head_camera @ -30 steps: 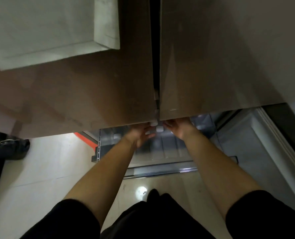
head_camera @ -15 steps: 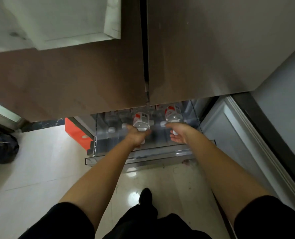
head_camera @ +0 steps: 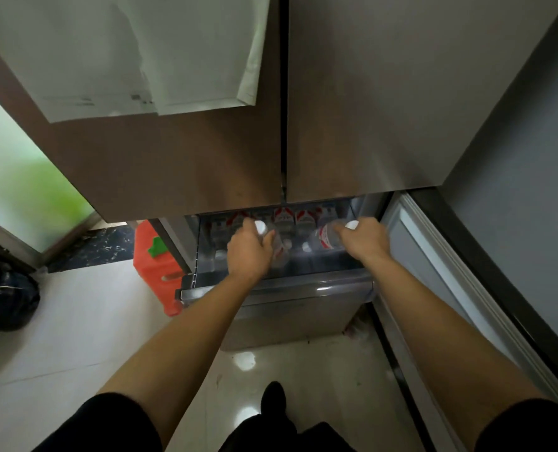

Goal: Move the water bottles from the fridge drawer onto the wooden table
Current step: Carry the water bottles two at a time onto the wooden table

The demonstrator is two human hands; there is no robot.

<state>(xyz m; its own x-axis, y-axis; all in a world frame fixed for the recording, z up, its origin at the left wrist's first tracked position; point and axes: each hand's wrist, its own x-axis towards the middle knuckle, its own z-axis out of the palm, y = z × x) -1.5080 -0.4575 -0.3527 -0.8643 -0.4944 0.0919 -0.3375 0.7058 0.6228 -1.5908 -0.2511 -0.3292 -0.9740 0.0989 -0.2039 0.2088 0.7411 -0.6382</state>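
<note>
The fridge drawer [head_camera: 277, 290] stands pulled open below the two brown upper doors. Several clear water bottles with red-and-white labels [head_camera: 284, 220] lie in a row inside it. My left hand [head_camera: 250, 252] is closed around one bottle with a white cap [head_camera: 276, 247], near the drawer's left half. My right hand [head_camera: 365, 238] grips a second white-capped bottle [head_camera: 324, 236] at the drawer's right side. Both bottles are tilted and lifted slightly above the others. The wooden table is out of view.
An orange plastic stool [head_camera: 155, 262] stands just left of the drawer. A dark bag [head_camera: 3, 298] lies on the pale tiled floor at far left. A grey wall and door frame [head_camera: 466, 288] run close along the right. Papers [head_camera: 140, 53] hang on the left fridge door.
The view has tilted up and the drawer front is now in sight. Both hands have closed on bottles and raised them out of the row.
</note>
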